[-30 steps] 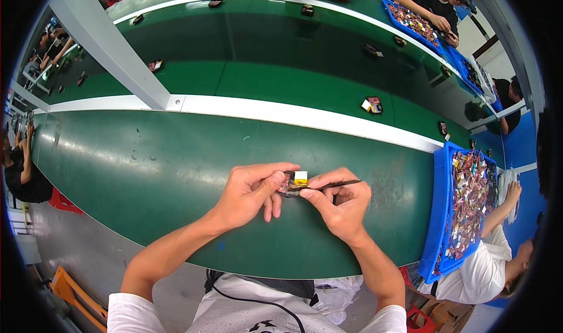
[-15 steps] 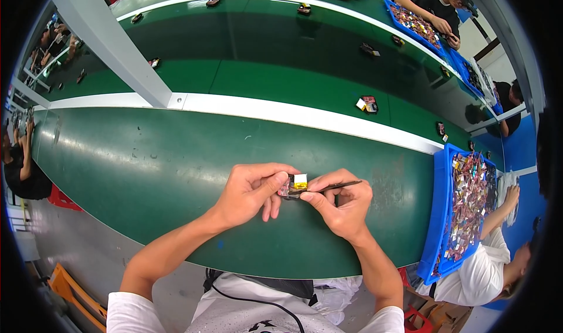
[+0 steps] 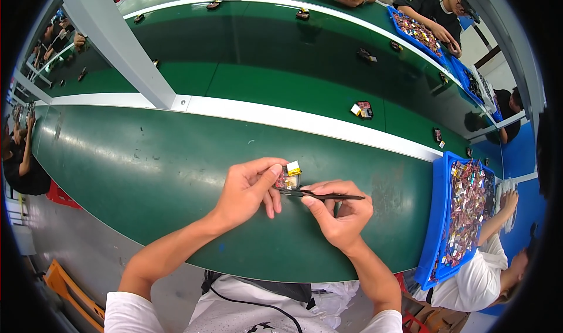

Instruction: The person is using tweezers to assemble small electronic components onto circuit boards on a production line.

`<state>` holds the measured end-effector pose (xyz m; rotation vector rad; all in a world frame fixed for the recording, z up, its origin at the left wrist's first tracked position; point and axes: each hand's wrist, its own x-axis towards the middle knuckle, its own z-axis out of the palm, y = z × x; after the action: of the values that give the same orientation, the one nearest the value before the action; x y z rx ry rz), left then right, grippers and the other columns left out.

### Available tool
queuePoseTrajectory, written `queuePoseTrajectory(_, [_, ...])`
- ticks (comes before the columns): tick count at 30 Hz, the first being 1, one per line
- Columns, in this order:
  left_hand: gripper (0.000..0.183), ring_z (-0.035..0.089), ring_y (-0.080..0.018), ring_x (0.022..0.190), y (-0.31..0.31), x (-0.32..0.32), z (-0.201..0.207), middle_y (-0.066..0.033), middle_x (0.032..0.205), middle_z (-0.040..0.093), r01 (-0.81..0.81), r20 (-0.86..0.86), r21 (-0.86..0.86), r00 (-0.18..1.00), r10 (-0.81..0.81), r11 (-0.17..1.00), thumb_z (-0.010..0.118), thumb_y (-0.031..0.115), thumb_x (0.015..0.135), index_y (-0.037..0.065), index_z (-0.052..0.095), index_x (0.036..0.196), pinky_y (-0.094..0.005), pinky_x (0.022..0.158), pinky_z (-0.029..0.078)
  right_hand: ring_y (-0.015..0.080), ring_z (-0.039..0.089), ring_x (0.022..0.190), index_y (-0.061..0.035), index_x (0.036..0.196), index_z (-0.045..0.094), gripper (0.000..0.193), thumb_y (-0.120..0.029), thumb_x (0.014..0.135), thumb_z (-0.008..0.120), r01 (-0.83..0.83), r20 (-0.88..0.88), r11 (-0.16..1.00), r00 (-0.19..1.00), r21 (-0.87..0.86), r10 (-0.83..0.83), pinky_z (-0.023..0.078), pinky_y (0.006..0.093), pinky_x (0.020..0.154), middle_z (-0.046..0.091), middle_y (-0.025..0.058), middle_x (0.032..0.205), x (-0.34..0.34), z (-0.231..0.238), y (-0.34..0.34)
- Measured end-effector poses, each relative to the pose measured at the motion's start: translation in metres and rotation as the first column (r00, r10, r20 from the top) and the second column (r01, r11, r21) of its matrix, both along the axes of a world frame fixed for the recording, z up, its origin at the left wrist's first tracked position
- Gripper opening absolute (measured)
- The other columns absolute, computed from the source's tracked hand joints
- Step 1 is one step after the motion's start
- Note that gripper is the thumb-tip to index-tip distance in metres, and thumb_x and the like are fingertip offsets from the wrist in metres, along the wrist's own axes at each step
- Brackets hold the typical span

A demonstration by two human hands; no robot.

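Observation:
My left hand point(image 3: 246, 187) pinches a small dark-cased electronic unit point(image 3: 290, 182) between thumb and fingers, above the green bench. Red parts and a pale component show inside the casing. A small white-and-yellow battery pack point(image 3: 294, 168) sticks up at the far edge of that unit. Between thumb and fingers, my right hand point(image 3: 343, 216) holds black tweezers point(image 3: 337, 196) level, pointing left. Their tips reach the near edge of the unit, close to my left fingers; whether they touch it is hard to tell.
On my right a blue tray point(image 3: 431, 239) is heaped with small wired parts. Beyond the white rail point(image 3: 252, 116), a green conveyor belt point(image 3: 264, 81) carries several similar units, one point(image 3: 363, 109) nearby. A grey post point(image 3: 117, 46) rises at left. Co-workers sit around.
The battery pack has shifted up toward the far side, uncovering the casing's inside. My right fingers have drawn back slightly, and the tweezers now lie along the near edge. Belt units have slid slightly left.

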<state>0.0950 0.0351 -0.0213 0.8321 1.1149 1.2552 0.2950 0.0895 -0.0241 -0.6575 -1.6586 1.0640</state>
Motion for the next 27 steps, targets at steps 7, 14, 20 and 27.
queuePoseTrajectory(7, [0.033,0.07,-0.0193,0.063,0.003,0.014,-0.001,-0.0154,0.091,0.068,0.002,-0.003,0.006,1.0,-0.002,1.0,0.051,0.017,0.108,-0.009,0.061,0.127,-0.0274,0.049,0.055,0.0013,0.042,0.042,-0.0017,0.089,0.073,0.019,0.004,0.075,0.084,0.015,0.079,0.993,0.997,0.115,-0.024,0.032,0.0193,0.041,0.078,0.0112,0.09,0.008,-0.001,0.004])
queuePoseTrajectory(14, [0.034,0.071,-0.021,0.064,0.008,0.032,0.002,-0.0168,0.095,0.069,0.011,0.003,0.007,1.0,-0.011,1.0,0.051,0.016,0.108,-0.011,0.059,0.127,-0.0287,0.05,0.057,0.0022,0.042,0.04,-0.002,0.088,0.073,0.018,0.003,0.075,0.084,0.019,0.088,0.992,0.996,0.128,-0.031,0.031,0.0201,0.04,0.078,0.0099,0.089,0.023,-0.001,0.008])
queuePoseTrajectory(20, [0.035,0.07,-0.0205,0.064,0.007,0.037,0.003,-0.0166,0.095,0.068,0.024,0.014,0.013,1.0,-0.024,1.0,0.051,0.016,0.108,-0.011,0.059,0.127,-0.0289,0.049,0.056,0.0002,0.045,0.045,-0.0017,0.085,0.07,0.017,0.005,0.076,0.083,-0.022,0.14,0.993,0.99,0.112,0.006,0.034,0.0181,0.044,0.078,0.0136,0.087,0.032,0.006,0.01])
queuePoseTrajectory(27, [0.032,0.063,-0.0115,0.059,0.011,0.044,0.01,-0.0113,0.09,0.069,0.075,-0.023,0.011,0.997,-0.075,0.997,0.058,0.014,0.104,-0.009,0.06,0.127,-0.0242,0.046,0.046,0.0018,0.045,0.041,-0.0039,0.082,0.071,0.017,0.005,0.075,0.083,-0.031,0.152,0.975,0.988,0.222,-0.003,0.035,0.0187,0.043,0.078,0.0122,0.085,0.039,0.011,0.014])
